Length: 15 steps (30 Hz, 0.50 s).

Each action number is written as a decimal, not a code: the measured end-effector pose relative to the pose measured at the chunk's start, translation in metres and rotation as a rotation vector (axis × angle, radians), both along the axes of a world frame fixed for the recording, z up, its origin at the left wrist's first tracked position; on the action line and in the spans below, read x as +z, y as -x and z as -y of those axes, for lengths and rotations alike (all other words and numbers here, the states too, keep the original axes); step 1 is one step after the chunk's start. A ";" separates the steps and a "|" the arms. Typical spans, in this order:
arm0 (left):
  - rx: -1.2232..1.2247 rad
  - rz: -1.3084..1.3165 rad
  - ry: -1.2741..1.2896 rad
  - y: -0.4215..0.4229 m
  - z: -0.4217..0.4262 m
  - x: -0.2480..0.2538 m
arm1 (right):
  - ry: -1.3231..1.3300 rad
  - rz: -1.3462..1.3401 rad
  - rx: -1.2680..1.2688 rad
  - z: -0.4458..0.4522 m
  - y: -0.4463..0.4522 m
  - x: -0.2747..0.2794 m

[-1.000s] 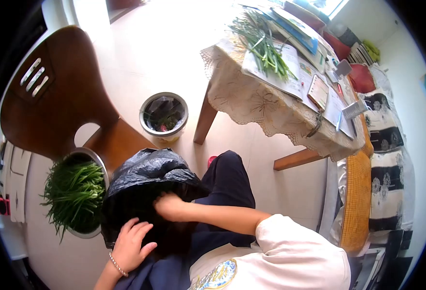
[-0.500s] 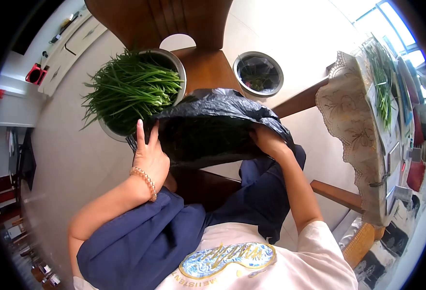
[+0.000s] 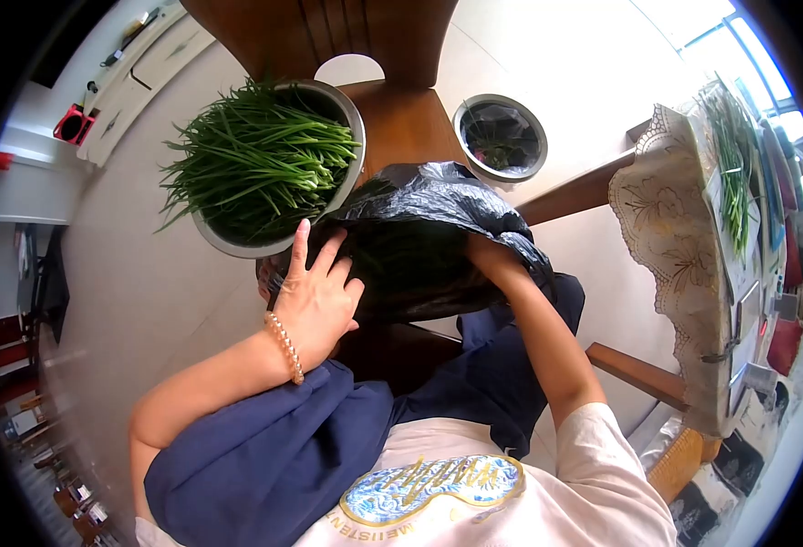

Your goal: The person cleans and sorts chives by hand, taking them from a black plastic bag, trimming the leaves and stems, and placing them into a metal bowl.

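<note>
You are reaching into a black bag (image 3: 433,187) with your right hand (image 3: 492,260).
In the head view, your left hand (image 3: 317,299) is spreading its fingers at the bag's left edge; your right fingers are hiding inside, so I cannot tell their state. The bag is gaping open before you, just beside a bowl (image 3: 228,245) of green stalks (image 3: 269,155) by the chair (image 3: 406,118); a bin (image 3: 534,171) is standing beyond.
</note>
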<state>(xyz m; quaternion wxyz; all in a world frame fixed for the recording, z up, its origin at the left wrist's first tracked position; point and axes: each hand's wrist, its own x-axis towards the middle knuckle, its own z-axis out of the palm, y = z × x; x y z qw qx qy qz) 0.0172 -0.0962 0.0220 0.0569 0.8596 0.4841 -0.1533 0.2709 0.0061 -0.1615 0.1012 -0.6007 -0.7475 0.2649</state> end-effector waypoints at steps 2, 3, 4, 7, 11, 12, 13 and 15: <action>-0.022 0.143 -0.049 0.000 -0.001 0.001 | 0.409 0.239 0.008 -0.006 0.012 0.056; -0.018 0.145 -0.047 -0.001 -0.001 0.000 | 0.322 0.115 0.014 -0.004 0.008 0.052; -0.020 0.249 -0.071 -0.001 -0.002 -0.001 | 0.233 -0.012 0.020 -0.001 0.004 0.050; 0.047 0.500 -0.079 -0.005 -0.002 -0.003 | 0.687 -0.583 -0.023 0.004 0.002 0.067; 0.151 0.579 -0.154 -0.016 -0.006 0.016 | 1.016 -1.129 -0.353 0.045 0.021 0.092; 0.104 0.539 -0.208 -0.010 -0.002 0.004 | 1.109 -1.237 -0.406 0.055 0.025 0.097; 0.058 0.497 -0.265 -0.005 0.001 -0.009 | 1.146 -1.287 -0.395 0.063 0.030 0.099; 0.040 0.594 -0.258 0.000 0.006 -0.025 | 1.178 -1.402 -0.362 0.079 0.040 0.105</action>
